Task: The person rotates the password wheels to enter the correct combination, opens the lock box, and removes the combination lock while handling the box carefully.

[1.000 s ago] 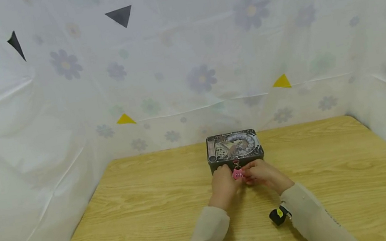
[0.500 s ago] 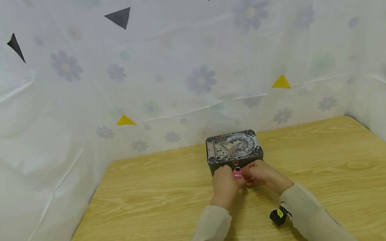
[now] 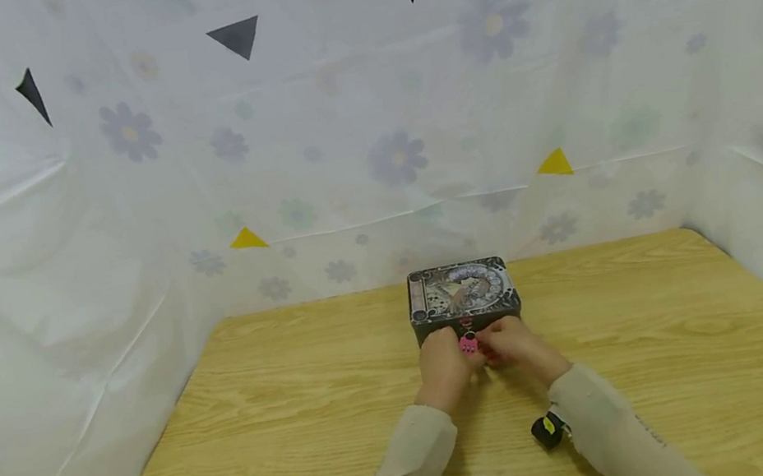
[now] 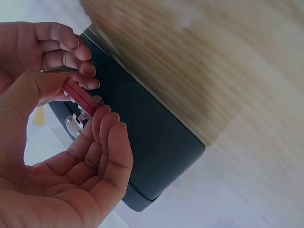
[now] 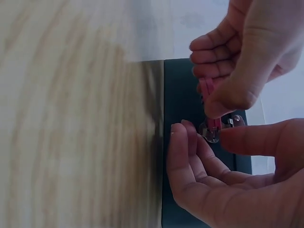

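A pink combination padlock (image 3: 469,345) hangs at the metal clasp (image 4: 73,124) on the front of a dark tin box (image 3: 463,289) with a printed lid. From the left, my left hand (image 3: 442,366) pinches the padlock's body between thumb and fingers. My right hand (image 3: 518,343) is on the other side; in the right wrist view its thumb and curled fingers close on the padlock's end beside the clasp. That view also shows my left thumb pressed along the pink body. Fingers cover part of the shackle, so whether it is locked cannot be seen.
The box stands near the back edge of a wooden table (image 3: 290,419). Behind it hangs a white flowered sheet (image 3: 334,129) with black and yellow triangles. A small black device (image 3: 548,429) with a yellow mark sits by my right sleeve (image 3: 604,411).
The padlock has tilted slightly between my fingers, its dials now lower on the visible face. My right hand and forearm have shifted a little left. The box has stayed in place.
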Available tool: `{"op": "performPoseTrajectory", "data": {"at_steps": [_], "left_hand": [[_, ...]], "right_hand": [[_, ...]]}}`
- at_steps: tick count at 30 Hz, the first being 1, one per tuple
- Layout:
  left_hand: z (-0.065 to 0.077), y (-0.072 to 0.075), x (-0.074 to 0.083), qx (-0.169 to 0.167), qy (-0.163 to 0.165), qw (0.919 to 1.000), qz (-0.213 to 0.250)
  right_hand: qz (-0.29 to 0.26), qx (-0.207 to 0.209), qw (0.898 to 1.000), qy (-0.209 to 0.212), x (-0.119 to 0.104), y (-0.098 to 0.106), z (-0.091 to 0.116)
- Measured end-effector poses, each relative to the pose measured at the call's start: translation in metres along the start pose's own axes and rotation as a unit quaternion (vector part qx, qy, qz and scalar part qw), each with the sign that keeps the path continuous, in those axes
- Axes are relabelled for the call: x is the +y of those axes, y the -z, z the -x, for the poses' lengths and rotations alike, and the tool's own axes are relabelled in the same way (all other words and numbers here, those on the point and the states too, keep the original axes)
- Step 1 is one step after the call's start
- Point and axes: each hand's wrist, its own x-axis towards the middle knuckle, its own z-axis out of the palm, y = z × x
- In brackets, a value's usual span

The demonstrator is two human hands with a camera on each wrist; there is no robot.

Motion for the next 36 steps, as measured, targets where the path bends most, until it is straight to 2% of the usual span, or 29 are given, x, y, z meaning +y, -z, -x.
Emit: {"op": "performPoseTrajectory", "data": {"at_steps": [5,14,22,36], "left_hand": [[0.0003,0.0007,-0.0004,-0.008,0.007,0.9999,0.013],[0.0001,0.0012,-0.0003,-0.017,0.017,0.9994,0.025],[-0.0005,0.0032,-0.0004,-0.022,0.017,0.9988,0.041],[-0.0036,0.0035,-0.0032,-0.039,0.028,0.9968,0.064]], "right_hand": [[0.018,0.032,0.999,0.019,0.001,-0.0053,0.0007],[0.025,0.059,0.998,0.01,-0.0017,-0.0085,0.0012],[0.001,0.083,0.997,0.003,-0.0008,-0.0106,-0.0004],[-0.032,0.083,0.996,-0.011,-0.0034,-0.0093,-0.0008]]}}
